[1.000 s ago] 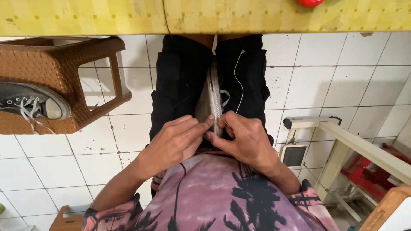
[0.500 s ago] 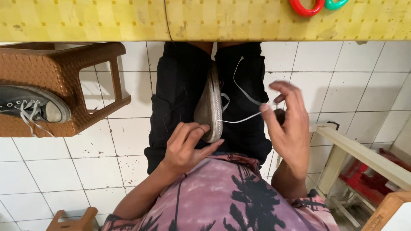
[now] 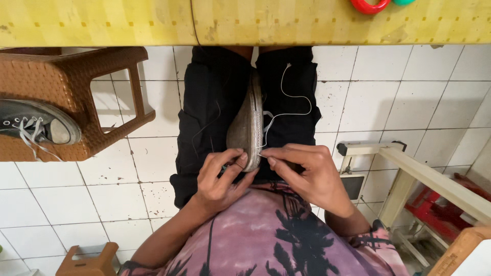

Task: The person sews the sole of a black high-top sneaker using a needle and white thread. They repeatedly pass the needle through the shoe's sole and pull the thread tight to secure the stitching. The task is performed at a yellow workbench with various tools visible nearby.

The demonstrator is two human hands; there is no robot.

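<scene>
A worn grey shoe (image 3: 249, 122) stands on edge between my knees, sole towards me, against my black trousers (image 3: 215, 107). My left hand (image 3: 220, 176) grips the shoe's near end with thumb and fingers. My right hand (image 3: 307, 174) pinches a thin needle at the sole's edge, right beside the left hand. A white thread (image 3: 291, 105) loops from the shoe up over my right thigh.
A yellow tabletop edge (image 3: 245, 23) runs across the top, with red scissor handles (image 3: 369, 5) on it. A brown woven stool (image 3: 61, 97) at the left carries a dark sneaker (image 3: 36, 125). A white metal frame (image 3: 409, 168) stands at the right on the white tiled floor.
My right hand, which had pulled the thread out and up to the right, has come back down to the shoe's edge. The left hand has stayed on the shoe.
</scene>
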